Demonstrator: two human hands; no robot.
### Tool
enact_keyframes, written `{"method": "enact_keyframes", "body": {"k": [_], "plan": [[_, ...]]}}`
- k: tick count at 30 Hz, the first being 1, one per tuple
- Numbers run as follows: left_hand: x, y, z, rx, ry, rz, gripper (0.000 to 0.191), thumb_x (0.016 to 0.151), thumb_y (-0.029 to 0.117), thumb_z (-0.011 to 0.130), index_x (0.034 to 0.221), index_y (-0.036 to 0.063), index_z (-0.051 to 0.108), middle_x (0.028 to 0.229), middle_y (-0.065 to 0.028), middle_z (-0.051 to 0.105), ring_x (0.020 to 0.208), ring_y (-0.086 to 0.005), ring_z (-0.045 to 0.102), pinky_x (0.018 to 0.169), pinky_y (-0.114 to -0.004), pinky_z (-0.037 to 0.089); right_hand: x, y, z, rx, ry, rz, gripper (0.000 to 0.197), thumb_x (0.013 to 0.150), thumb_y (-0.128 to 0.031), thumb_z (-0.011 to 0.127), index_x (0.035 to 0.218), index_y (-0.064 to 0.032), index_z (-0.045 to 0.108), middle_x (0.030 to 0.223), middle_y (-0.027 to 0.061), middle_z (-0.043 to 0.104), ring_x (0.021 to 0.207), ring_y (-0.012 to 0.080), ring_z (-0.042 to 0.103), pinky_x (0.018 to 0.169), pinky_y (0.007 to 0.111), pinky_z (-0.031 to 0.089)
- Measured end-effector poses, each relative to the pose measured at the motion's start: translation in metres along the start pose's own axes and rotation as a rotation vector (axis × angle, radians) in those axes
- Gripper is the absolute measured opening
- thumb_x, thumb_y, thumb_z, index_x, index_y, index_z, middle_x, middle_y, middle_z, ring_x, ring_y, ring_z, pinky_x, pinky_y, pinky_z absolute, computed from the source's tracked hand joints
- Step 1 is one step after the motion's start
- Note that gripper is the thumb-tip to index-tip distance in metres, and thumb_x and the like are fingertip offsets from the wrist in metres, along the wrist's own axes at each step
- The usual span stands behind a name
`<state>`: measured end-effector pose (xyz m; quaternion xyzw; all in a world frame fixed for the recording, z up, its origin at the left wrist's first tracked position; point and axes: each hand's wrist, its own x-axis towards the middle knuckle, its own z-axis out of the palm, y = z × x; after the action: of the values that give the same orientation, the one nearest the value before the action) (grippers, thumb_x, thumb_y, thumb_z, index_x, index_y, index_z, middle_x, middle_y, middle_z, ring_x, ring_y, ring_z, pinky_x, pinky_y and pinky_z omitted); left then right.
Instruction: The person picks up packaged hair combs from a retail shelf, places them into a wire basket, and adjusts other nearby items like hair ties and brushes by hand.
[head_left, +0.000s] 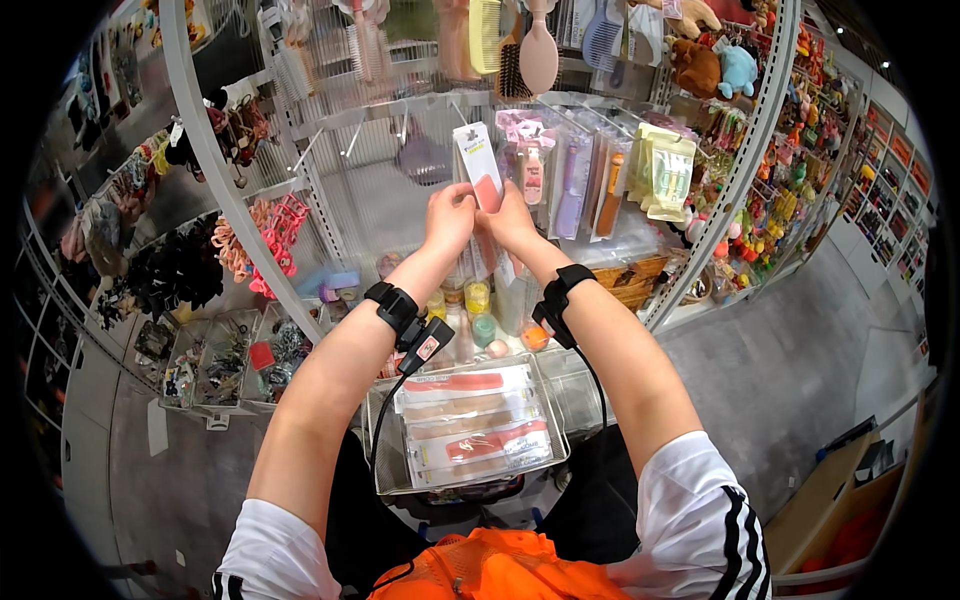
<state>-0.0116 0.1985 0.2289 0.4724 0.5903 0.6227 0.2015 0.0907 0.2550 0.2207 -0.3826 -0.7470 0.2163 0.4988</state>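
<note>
A pink hair comb in a white card package (480, 166) is held upright between my two hands, just in front of the display's back panel. My left hand (451, 216) pinches its lower left edge with bent fingers. Along the right edge lies my right hand (513, 217), its thumb near the bottom of the pack; its other fingers are partly hidden. The pack's top is close to a metal peg hook (459, 112), and I cannot tell whether it touches. Below my arms, a wire basket (556, 420) holds several packaged combs (480, 424).
Packaged brushes (571, 180) and yellow-green packs (664, 174) hang right of my hands. A pink paddle brush (538, 52) hangs above. Metal posts (225, 165) flank the bay. Jars (477, 297) and an orange ball-like item (535, 337) stand on the lower shelf.
</note>
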Motion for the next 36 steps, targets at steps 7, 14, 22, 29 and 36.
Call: {"method": "enact_keyframes", "body": {"k": [7, 14, 22, 29, 36], "plan": [[-0.015, 0.007, -0.012, 0.152, 0.004, 0.161, 0.029, 0.083, 0.014, 0.051, 0.107, -0.0018, 0.053, 0.123, -0.0189, 0.039, 0.097, -0.0264, 0.055, 0.081, -0.032, 0.046, -0.009, -0.024, -0.026, -0.210, -0.094, 0.099, 0.067, 0.059, -0.030, 0.075, 0.104, 0.0095, 0.043, 0.100, 0.0255, 0.055, 0.091, 0.0364, 0.057, 0.075, 0.040, 0.047], [-0.046, 0.009, -0.027, 0.135, -0.182, 0.472, 0.037, 0.084, 0.014, 0.051, 0.116, -0.0019, 0.043, 0.125, -0.0187, 0.038, 0.108, -0.0305, 0.048, 0.088, -0.035, 0.040, -0.004, -0.067, -0.063, 0.156, -0.023, -0.041, 0.065, 0.060, -0.029, 0.076, 0.096, 0.0138, 0.042, 0.085, 0.0252, 0.058, 0.079, 0.0332, 0.062, 0.067, 0.035, 0.050], [-0.116, -0.022, -0.063, 0.350, -0.577, 0.180, 0.024, 0.079, 0.011, 0.058, 0.101, -0.0002, 0.054, 0.087, -0.0146, 0.060, 0.078, -0.0177, 0.055, 0.074, -0.030, 0.043, -0.102, -0.028, -0.088, 0.440, -0.185, 0.162, 0.075, 0.069, -0.024, 0.072, 0.116, 0.0124, 0.026, 0.111, 0.0231, 0.046, 0.098, 0.0250, 0.053, 0.082, 0.033, 0.044], [-0.177, -0.124, -0.108, 0.535, -0.905, -0.036, 0.024, 0.077, 0.015, 0.063, 0.094, -0.0013, 0.058, 0.079, -0.0137, 0.060, 0.073, -0.0215, 0.056, 0.068, -0.031, 0.044, -0.205, 0.052, -0.090, -0.237, -0.243, -0.115, 0.079, 0.071, -0.011, 0.067, 0.132, 0.0031, 0.019, 0.134, 0.0258, 0.023, 0.124, 0.0399, 0.027, 0.103, 0.041, 0.023], [-0.216, -0.159, -0.098, 0.769, -0.707, 0.183, 0.027, 0.072, 0.017, 0.065, 0.095, 0.0041, 0.060, 0.095, -0.0113, 0.059, 0.082, -0.0299, 0.056, 0.072, -0.038, 0.044, -0.275, 0.068, -0.043, -0.479, -1.035, -0.050, 0.063, 0.077, -0.016, 0.054, 0.134, -0.0085, 0.028, 0.135, 0.0286, 0.020, 0.120, 0.0470, 0.028, 0.098, 0.051, 0.027]]}}
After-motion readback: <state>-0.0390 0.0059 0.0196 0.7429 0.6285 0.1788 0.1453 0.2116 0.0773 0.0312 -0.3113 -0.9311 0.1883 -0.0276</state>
